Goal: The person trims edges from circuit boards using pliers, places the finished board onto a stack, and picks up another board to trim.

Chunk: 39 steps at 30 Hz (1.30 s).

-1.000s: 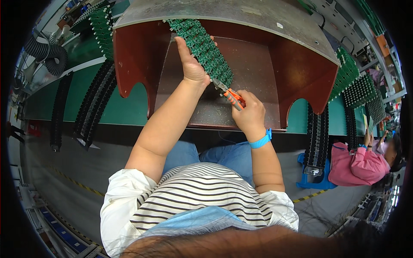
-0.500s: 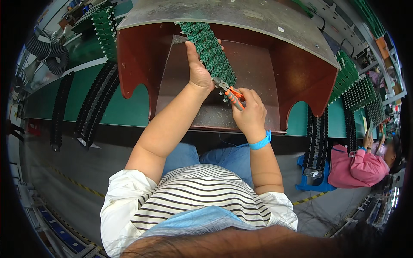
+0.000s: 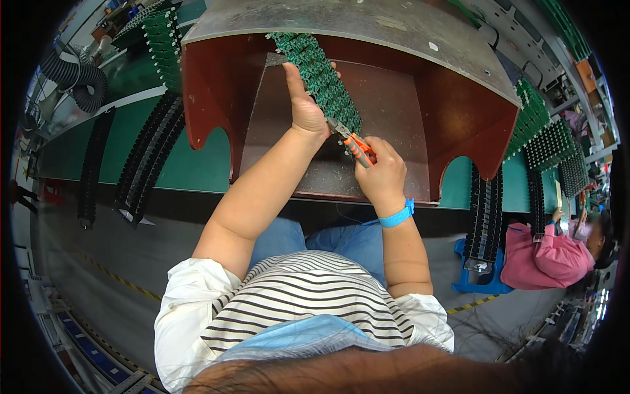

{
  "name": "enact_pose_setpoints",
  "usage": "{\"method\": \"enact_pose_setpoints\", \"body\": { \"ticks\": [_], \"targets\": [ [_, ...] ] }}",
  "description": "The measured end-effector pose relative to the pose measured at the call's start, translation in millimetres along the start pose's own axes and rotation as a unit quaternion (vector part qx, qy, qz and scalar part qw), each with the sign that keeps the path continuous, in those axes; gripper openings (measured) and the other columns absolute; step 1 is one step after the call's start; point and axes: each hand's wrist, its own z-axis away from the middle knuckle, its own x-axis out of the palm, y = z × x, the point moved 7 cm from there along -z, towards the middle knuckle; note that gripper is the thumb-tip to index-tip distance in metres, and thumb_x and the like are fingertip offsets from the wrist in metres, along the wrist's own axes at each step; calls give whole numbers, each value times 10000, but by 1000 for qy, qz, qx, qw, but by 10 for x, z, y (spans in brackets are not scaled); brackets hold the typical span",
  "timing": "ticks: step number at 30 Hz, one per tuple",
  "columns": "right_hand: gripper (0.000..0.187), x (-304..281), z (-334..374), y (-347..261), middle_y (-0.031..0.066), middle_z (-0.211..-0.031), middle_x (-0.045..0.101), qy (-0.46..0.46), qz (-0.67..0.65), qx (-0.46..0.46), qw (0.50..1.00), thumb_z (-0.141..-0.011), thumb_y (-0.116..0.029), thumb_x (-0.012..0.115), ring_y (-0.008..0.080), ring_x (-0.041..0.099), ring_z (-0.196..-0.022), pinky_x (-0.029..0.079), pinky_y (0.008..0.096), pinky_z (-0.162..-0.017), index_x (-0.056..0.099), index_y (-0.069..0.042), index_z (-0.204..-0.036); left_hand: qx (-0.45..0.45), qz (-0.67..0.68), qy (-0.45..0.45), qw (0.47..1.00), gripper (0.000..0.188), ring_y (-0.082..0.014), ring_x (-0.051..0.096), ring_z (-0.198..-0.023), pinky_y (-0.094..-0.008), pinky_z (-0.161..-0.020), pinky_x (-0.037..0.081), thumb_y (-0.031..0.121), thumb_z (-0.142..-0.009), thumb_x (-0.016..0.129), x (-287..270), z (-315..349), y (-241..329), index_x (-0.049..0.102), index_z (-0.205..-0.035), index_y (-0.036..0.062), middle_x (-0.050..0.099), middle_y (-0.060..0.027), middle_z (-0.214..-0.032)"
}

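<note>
A long green circuit board panel point(image 3: 319, 73), dense with small parts, slants inside the front of a dark red box. My left hand point(image 3: 308, 113) grips it from below and along its left edge, thumb pointing up and fingertips showing past the right edge. In my right hand point(image 3: 382, 167) is a pair of cutting pliers point(image 3: 357, 148) with orange and grey handles. Their metal jaws touch or lie close to the panel's lower end, beside my left palm; whether they are closed on anything I cannot tell.
The red box point(image 3: 472, 125) has a worn grey top point(image 3: 367, 20) and small scraps on its floor. Black slotted racks point(image 3: 149, 157) lie on the green bench point(image 3: 180, 164). More green panels point(image 3: 163, 49) stand at left and right. A person in pink point(image 3: 548, 256) sits at right near a blue stool point(image 3: 469, 279).
My hands, the pliers and the panel hold nearly the same place. The view has shifted slightly. At far right, the other person's hand has lowered.
</note>
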Motion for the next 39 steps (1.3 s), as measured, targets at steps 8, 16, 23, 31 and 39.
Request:
{"method": "enact_pose_setpoints", "body": {
  "ticks": [8, 16, 23, 31, 39],
  "targets": [
    [322, -117, -83, -109, 49, -859, 634, 38, -12, -13, 999, -711, -67, 740, 267, 621, -722, 496, 373, -635, 659, -111, -1020, -22, -6, -19, 1000, 840, -177, 687, -946, -322, -826, 536, 842, -854, 427, 24, 37, -50, 620, -1257, 131, 723, -78, -1093],
    [327, -99, -88, -143, 45, -868, 629, 42, -20, -23, 999, -711, -62, 737, 269, 623, -741, 497, 371, -647, 658, -110, -1024, -23, -2, -30, 999, 859, -177, 685, -968, -325, -839, 537, 849, -843, 437, 58, 58, -82, 615, -1279, 131, 717, -79, -1126],
    [331, -77, -89, -186, 53, -877, 630, 40, -8, -30, 999, -704, -60, 733, 279, 626, -750, 501, 379, -651, 657, -111, -1023, -25, 5, -35, 999, 854, -178, 683, -973, -327, -836, 538, 849, -840, 443, 44, 50, -81, 614, -1277, 136, 715, -78, -1129],
    [323, -72, -86, -175, 59, -859, 648, 40, -6, -32, 999, -712, -42, 729, 267, 619, -703, 495, 367, -622, 669, -93, -1026, -5, 2, -21, 1000, 842, -171, 674, -983, -323, -848, 528, 847, -839, 451, 36, 53, -70, 614, -1270, 142, 709, -71, -1134],
    [324, 1, -92, -67, 40, -848, 651, 11, -29, -33, 999, -702, -66, 735, 281, 629, -688, 500, 384, -600, 665, -112, -1015, -11, -14, -8, 1000, 824, -164, 665, -999, -318, -864, 518, 838, -846, 458, 16, 83, -84, 616, -1264, 145, 706, -61, -1142]
  ]
}}
